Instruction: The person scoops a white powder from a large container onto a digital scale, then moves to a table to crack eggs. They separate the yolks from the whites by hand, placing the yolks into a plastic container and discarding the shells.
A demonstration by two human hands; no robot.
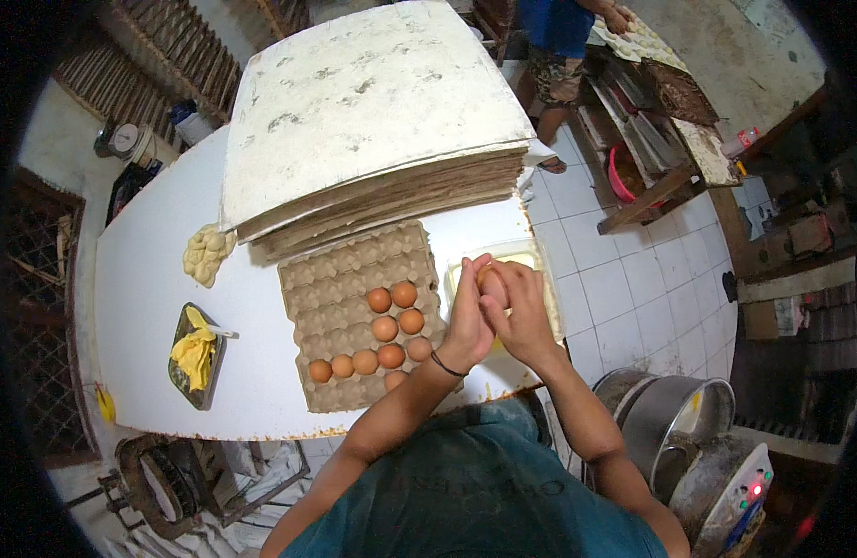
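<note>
Both hands meet around a brown egg (494,284) over a clear plastic container (550,307) with something pale yellow in it. My left hand (470,310) cups the egg from the left, palm turned inward. My right hand (526,310) wraps its fingers over the egg's right side. The hands hide part of the container. Left of them lies a grey cardboard egg tray (337,293), with several brown eggs (390,356) in its right side and along a lower row. One egg is partly covered by my left forearm.
A stack of large pale boards (386,104) lies behind the tray. Dough (208,254) and a dish of yellow spread (194,356) with a white-handled utensil sit left on the white table (261,411). A person (557,42) works at a far bench; metal bowl-shaped machinery (672,425) stands lower right.
</note>
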